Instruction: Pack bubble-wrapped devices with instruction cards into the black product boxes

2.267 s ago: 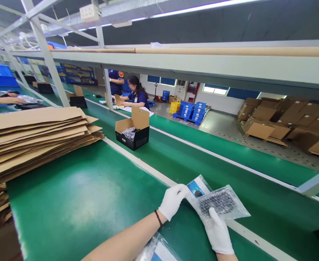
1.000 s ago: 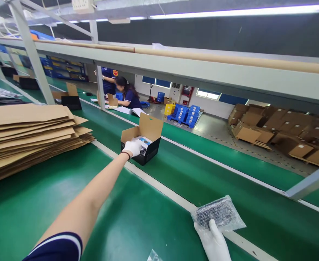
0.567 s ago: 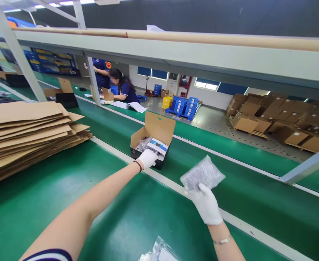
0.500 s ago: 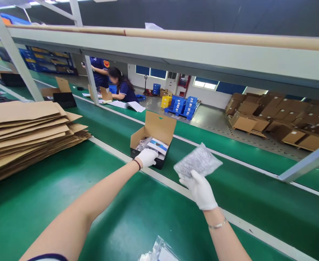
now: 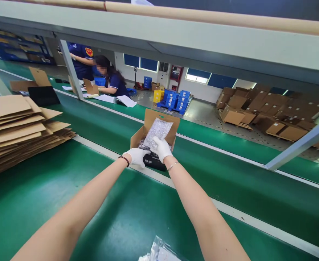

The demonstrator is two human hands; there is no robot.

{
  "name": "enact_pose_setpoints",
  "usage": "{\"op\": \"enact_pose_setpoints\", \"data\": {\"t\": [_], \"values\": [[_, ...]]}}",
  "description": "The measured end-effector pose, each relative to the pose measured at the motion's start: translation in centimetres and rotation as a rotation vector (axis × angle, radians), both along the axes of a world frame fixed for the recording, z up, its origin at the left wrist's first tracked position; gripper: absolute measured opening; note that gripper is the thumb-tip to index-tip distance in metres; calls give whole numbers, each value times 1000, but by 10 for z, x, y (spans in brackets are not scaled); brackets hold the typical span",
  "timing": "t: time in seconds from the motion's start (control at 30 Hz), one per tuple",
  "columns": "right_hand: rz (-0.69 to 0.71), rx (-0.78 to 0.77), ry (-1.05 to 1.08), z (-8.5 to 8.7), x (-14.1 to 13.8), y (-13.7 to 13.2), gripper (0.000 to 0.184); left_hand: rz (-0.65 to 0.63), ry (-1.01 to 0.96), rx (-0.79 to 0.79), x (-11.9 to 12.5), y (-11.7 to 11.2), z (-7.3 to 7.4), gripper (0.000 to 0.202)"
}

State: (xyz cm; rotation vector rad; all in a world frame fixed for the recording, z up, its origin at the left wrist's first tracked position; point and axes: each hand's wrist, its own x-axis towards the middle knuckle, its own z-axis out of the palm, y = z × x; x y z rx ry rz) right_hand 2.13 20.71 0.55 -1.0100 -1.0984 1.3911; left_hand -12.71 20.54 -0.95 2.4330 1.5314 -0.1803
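Observation:
An open cardboard box (image 5: 154, 164), black in front with a raised brown lid, stands on the green belt. My left hand (image 5: 135, 157), in a white glove, grips the box's front left edge; some fingertips are hidden at the rim. In my gloved right hand (image 5: 162, 149) is a silvery, bubble-wrap-like pouch (image 5: 158, 131), pinched at its lower end. The pouch tilts over the box opening, in front of the lid. Dark bagged items (image 5: 142, 143) show inside at the left; my hands and the pouch cover most of the contents.
Flat brown cardboard sheets (image 5: 17, 134) are stacked at the left. Nearest me lies a clear plastic bag (image 5: 159, 251). Another open box (image 5: 43, 95) sits farther left on the belt. Two co-workers are across the line, one bent over papers (image 5: 125, 100). A shelf beam (image 5: 159, 34) crosses above.
My right hand has carried the pouch left, from beside the box to above its opening. My left hand has drawn back from the contents to the box's front left edge. The view has shifted.

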Motion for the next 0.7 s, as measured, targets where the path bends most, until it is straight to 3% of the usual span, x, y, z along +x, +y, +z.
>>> {"op": "enact_pose_setpoints", "data": {"t": [0.1,0.23,0.3,0.5,0.7], "values": [[44,207,-325,11,30,-1,46,25,56,-24,14,-3,2,93],[210,364,-1344,39,71,-11,46,54,145,-68,33,-6,4,89],[301,376,-1637,49,80,-17,44,53,186,-92,41,-9,5,79],[451,287,-1863,54,82,-18,45,-61,203,-91,52,-17,5,69],[485,203,-1868,20,70,-5,59,-144,146,-9,58,-26,-7,63]]}}
